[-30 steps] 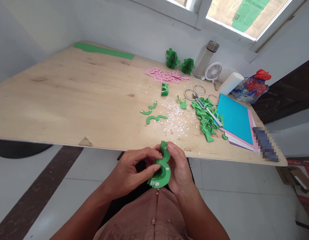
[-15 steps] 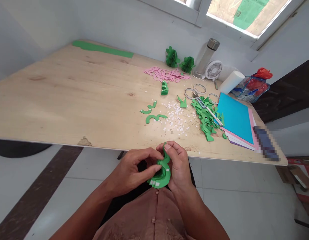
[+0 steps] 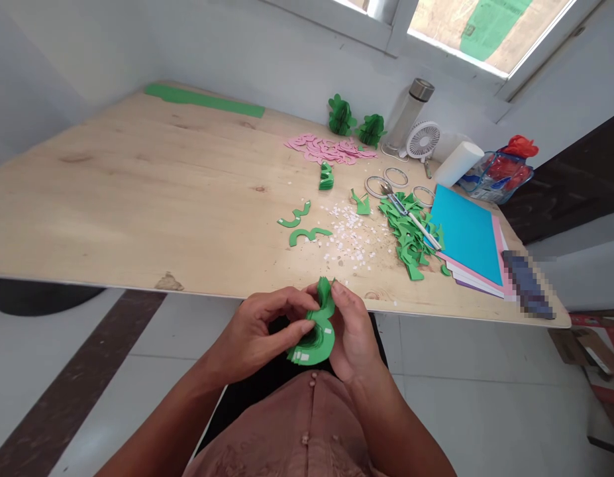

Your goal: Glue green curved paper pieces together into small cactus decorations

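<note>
Desk (image 3: 138,212): white bits (image 3: 352,225) beyond left grip (image 3: 257,331), right grip (image 3: 357,331)
Green stack (image 3: 322,350): long axis points deskward
Both grips: holding stack

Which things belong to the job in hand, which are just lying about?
Likely part of the job:
held stack of wavy green paper cutouts
two loose wavy green paper strips

Probably just lying about:
tall clear silver-lidded bottle
small round white fan
jagged green paper offcuts
</note>
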